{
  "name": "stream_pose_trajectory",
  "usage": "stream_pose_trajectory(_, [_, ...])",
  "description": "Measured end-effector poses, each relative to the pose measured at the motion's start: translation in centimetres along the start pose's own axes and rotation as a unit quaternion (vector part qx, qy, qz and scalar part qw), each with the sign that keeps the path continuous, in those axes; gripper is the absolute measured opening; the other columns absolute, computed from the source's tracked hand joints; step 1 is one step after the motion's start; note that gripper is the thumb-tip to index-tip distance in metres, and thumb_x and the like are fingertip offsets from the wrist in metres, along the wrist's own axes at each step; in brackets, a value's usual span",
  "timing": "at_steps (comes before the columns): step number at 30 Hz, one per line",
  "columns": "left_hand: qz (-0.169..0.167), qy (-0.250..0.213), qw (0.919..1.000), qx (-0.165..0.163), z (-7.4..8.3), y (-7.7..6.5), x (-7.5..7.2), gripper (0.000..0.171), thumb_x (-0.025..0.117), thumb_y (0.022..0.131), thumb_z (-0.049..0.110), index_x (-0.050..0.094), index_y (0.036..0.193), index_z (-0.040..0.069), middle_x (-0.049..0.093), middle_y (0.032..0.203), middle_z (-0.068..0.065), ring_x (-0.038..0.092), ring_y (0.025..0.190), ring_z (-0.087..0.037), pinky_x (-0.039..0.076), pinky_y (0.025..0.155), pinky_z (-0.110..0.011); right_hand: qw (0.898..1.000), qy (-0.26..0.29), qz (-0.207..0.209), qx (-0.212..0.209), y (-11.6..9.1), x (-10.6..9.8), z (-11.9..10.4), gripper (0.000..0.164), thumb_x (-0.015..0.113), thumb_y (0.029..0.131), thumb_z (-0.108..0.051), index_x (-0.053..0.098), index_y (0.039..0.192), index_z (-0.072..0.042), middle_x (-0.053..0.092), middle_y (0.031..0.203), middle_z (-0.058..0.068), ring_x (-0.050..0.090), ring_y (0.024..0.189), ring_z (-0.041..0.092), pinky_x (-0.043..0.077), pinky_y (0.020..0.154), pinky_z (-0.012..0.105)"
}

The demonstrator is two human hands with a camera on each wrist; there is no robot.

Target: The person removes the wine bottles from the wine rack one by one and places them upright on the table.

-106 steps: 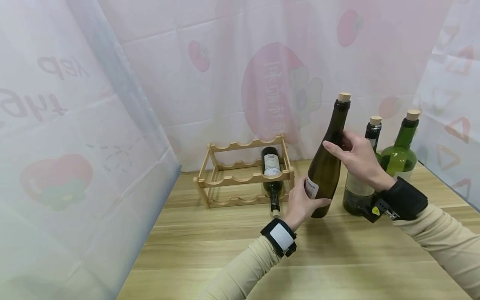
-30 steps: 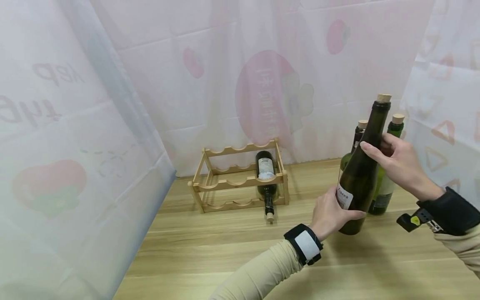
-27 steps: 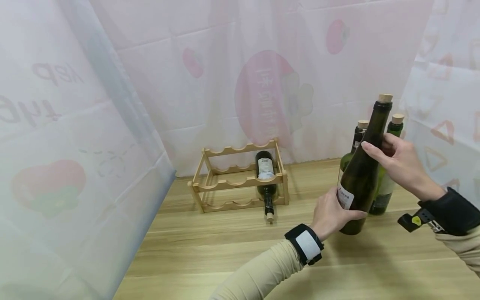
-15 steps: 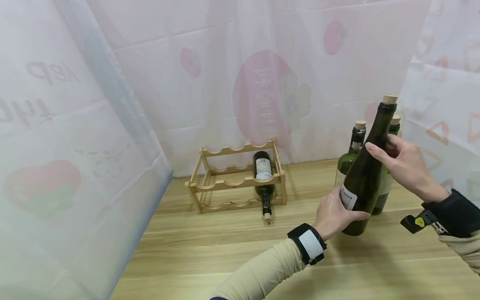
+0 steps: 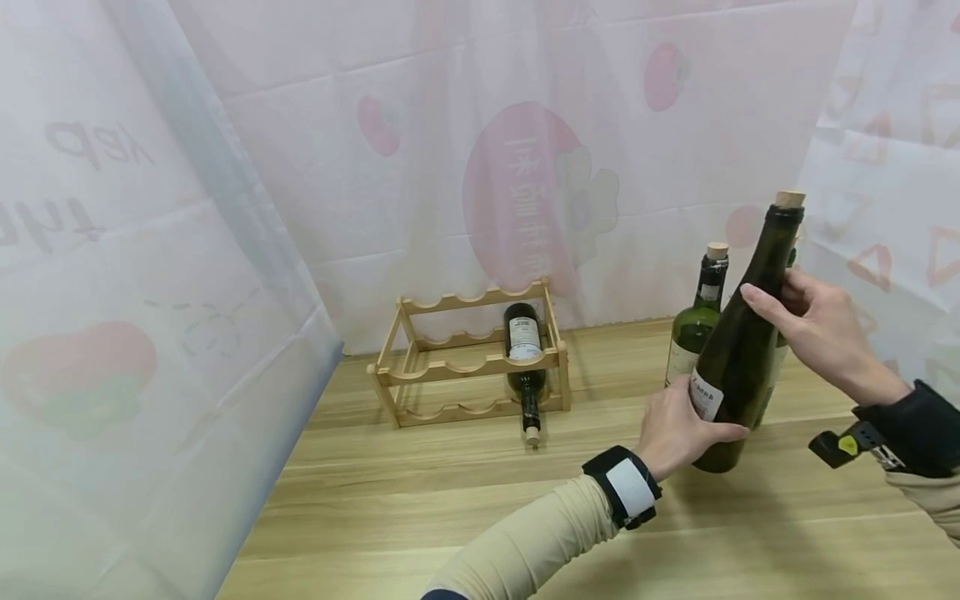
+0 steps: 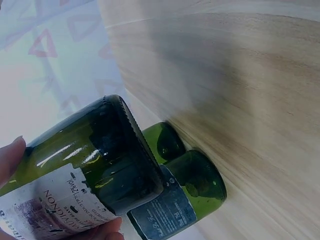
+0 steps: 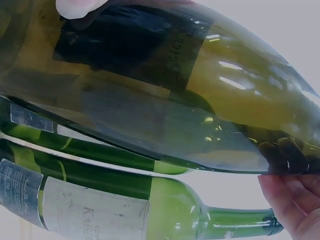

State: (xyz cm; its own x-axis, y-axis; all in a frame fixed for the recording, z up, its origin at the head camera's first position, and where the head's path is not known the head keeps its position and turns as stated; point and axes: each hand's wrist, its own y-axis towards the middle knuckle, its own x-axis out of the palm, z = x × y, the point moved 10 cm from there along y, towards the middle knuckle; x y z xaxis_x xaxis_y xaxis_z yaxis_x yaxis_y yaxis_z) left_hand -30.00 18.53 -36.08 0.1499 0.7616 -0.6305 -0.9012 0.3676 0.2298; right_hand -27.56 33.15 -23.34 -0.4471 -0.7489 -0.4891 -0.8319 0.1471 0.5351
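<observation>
A dark green wine bottle [image 5: 738, 358] with a cork in its neck is held tilted, neck leaning right. My left hand [image 5: 678, 429] grips its lower body beside the white label, thumb across the front. Around the upper part, just below the neck, curl the fingers and thumb of my right hand [image 5: 821, 329]. In the left wrist view the bottle's base [image 6: 132, 160] hangs clear of the wooden table. To the left is a wooden wine rack [image 5: 465, 367]. One corked wine bottle [image 5: 523, 333] lies in its rightmost visible slot, neck toward me.
Close behind the held bottle stands a corked green bottle [image 5: 690, 333]. Another green bottle [image 5: 778, 362] beside it is mostly hidden in the head view. Printed curtains [image 5: 375, 208] enclose the wooden table [image 5: 420, 492] at the back and sides.
Both hands have carried the bottle rightward, away from the rack, and it leans somewhat more to the right. It now covers most of the rearmost right bottle. The rack has shifted slightly left in view.
</observation>
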Motion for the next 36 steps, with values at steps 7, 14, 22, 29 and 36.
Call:
stream_pose_trajectory(7, [-0.007, 0.002, 0.9999, -0.007, 0.0, 0.2, 0.5, 0.056, 0.089, 0.062, 0.044, 0.057, 0.102, 0.022, 0.058, 0.08, 0.014, 0.051, 0.068, 0.003, 0.04, 0.058, -0.012, 1.0, -0.01, -0.001, 0.003, 0.1, -0.2, 0.3, 0.027, 0.058, 0.096, -0.019, 0.056, 0.123, -0.011, 0.058, 0.085, -0.038, 0.057, 0.078, -0.018, 0.039, 0.069, 0.005])
stream_pose_trajectory(14, [-0.013, -0.003, 0.9998, -0.011, 0.0, 0.3, 1.1, 0.057, 0.089, 0.062, 0.044, 0.057, 0.103, 0.022, 0.06, 0.083, 0.014, 0.052, 0.07, 0.003, 0.041, 0.058, -0.013, 0.999, -0.037, 0.005, 0.013, -0.1, -0.7, 0.8, 0.018, 0.058, 0.096, -0.025, 0.057, 0.114, -0.021, 0.059, 0.08, -0.035, 0.053, 0.074, -0.015, 0.033, 0.064, 0.014])
stream_pose_trajectory(22, [-0.022, -0.025, 0.9994, -0.006, 0.2, 0.6, 1.8, 0.058, 0.089, 0.064, 0.042, 0.055, 0.106, 0.021, 0.06, 0.087, 0.013, 0.053, 0.072, 0.004, 0.043, 0.06, -0.012, 0.999, -0.041, 0.004, 0.006, 0.0, -0.9, 0.7, 0.02, 0.058, 0.096, -0.023, 0.057, 0.116, -0.017, 0.056, 0.081, -0.039, 0.053, 0.076, -0.019, 0.034, 0.066, 0.012])
stream_pose_trajectory(29, [-0.024, -0.026, 0.9994, -0.005, 0.6, 0.8, 2.3, 0.058, 0.089, 0.064, 0.041, 0.055, 0.106, 0.02, 0.06, 0.088, 0.012, 0.054, 0.074, 0.004, 0.044, 0.062, -0.012, 0.999, -0.034, 0.005, 0.006, 0.0, -1.2, 1.0, 0.028, 0.056, 0.097, -0.022, 0.056, 0.122, -0.01, 0.053, 0.084, -0.043, 0.052, 0.079, -0.023, 0.036, 0.071, 0.004])
stream_pose_trajectory(36, [-0.025, -0.016, 0.9995, -0.01, 0.8, 1.0, 2.9, 0.058, 0.089, 0.064, 0.041, 0.055, 0.105, 0.019, 0.06, 0.086, 0.012, 0.054, 0.073, 0.003, 0.044, 0.061, -0.012, 0.999, -0.032, 0.005, 0.009, 0.0, -1.6, 1.4, 0.035, 0.056, 0.097, -0.021, 0.053, 0.128, -0.004, 0.051, 0.086, -0.045, 0.051, 0.082, -0.026, 0.036, 0.072, 0.002])
